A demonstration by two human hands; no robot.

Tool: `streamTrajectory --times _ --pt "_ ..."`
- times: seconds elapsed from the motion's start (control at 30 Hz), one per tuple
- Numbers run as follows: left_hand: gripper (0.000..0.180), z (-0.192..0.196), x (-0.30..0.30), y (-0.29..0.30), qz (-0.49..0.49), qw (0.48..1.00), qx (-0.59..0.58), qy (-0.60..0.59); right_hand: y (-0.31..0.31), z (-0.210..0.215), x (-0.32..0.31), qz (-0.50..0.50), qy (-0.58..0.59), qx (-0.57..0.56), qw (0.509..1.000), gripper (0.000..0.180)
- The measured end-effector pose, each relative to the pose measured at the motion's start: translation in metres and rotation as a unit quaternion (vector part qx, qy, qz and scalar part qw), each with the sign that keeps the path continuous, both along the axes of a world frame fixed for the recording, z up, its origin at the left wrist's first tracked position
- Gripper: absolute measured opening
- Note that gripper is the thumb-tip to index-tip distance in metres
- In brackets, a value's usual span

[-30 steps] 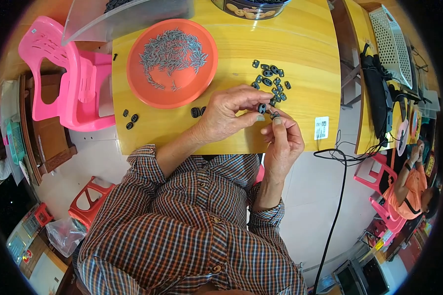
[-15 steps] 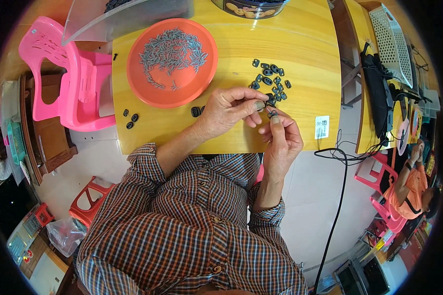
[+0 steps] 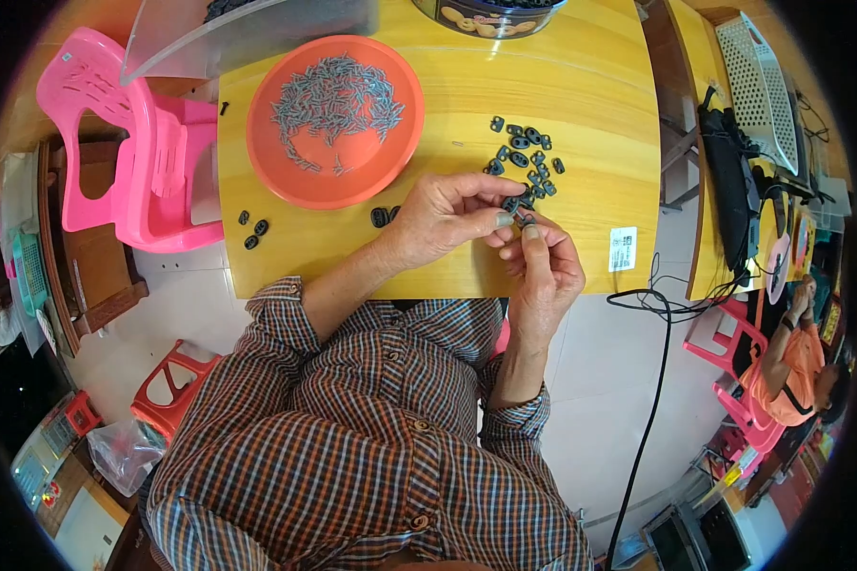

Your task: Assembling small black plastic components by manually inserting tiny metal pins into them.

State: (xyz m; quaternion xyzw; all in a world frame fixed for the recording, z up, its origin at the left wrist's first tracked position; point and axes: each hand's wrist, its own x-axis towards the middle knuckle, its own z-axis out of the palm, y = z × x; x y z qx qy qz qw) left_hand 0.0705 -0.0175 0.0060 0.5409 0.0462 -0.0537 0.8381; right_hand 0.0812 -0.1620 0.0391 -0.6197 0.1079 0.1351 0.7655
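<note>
Both my hands meet above the near part of the yellow table, fingers pinched close together. My left hand (image 3: pixel 438 221) grips a small black oval plastic piece (image 3: pixel 511 205) between thumb and fingers. Just below it, my right hand (image 3: pixel 547 268) pinches another small dark piece (image 3: pixel 526 220), partly covered by the thumb. Whether the two pieces touch or join is too small to tell. Beyond my fingertips lies a loose group of black two-holed oval pieces (image 3: pixel 520 143). A few more (image 3: pixel 380 217) rest beside my left wrist, and several (image 3: pixel 261 227) sit at the table's left edge.
An orange dish (image 3: pixel 267 167) of small grey screw-like pins stands left of my hands. Behind it are a clear plastic bin (image 3: pixel 176 43) and a round tin (image 3: pixel 490 21). A white label (image 3: pixel 623 249) lies near the right corner, by a black cable (image 3: pixel 659 381). A person (image 3: pixel 792 366) sits far right.
My left thumb and fingers have shifted slightly, and the black piece they grip now shows more of its face. The right hand has barely moved.
</note>
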Motion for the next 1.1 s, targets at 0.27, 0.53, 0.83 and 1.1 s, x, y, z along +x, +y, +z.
streamTrajectory --times 0.27,0.53,0.83,1.1 --pt "0.032 -0.0016 -0.0003 -0.0016 0.005 1.0 -0.001 -0.015 -0.002 0.0027 0.0002 0.016 -0.001 -0.032 0.999 0.014" --pt "0.032 -0.0036 -0.0003 -0.0008 0.001 1.0 0.009 -0.015 -0.003 -0.0014 -0.002 0.009 -0.011 -0.026 1.0 0.015" --pt "0.032 -0.004 0.0008 -0.0012 -0.003 1.0 -0.006 -0.008 -0.0022 -0.0016 -0.0007 0.016 -0.017 -0.018 1.0 0.015" --pt "0.033 -0.0072 -0.0023 -0.001 -0.018 1.0 -0.005 -0.016 0.0034 0.0007 -0.0022 -0.001 -0.024 -0.003 1.0 0.014"
